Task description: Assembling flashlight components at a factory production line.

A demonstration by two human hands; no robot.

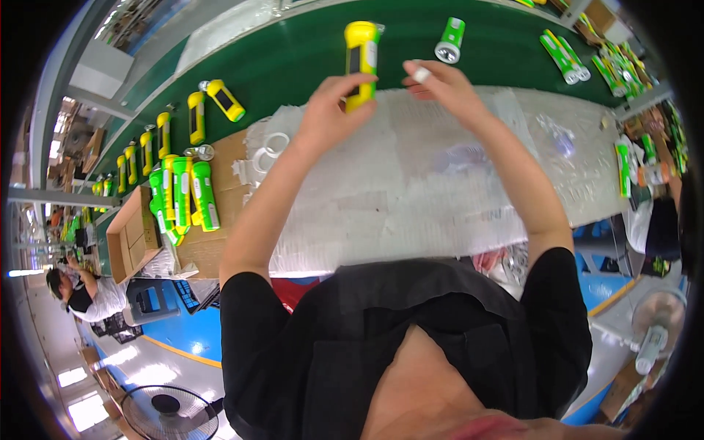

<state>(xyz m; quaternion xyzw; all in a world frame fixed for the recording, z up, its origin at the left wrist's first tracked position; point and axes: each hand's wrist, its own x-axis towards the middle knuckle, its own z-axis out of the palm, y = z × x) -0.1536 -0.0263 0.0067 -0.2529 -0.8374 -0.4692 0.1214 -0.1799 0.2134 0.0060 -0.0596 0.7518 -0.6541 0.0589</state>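
My left hand (331, 114) is closed around the lower end of a yellow flashlight (361, 37) with a dark panel on its side. The flashlight stands out lengthwise beyond my fingers, over the near edge of the green belt (293, 70). To its right, my right hand (447, 86) is raised apart from it, fingers loosely spread, with a white wrap around one finger; no object shows in it. Beyond that hand, a green flashlight (449, 40) lies on the belt.
Plastic-covered cardboard (381, 191) spans the bench, with white rings (276, 144) at its left. Green and yellow flashlights (182, 192) are piled beside an open carton (132, 235). Several yellow flashlights (196, 119) line the belt's left; green ones (563, 57) lie right. Other people work at both sides.
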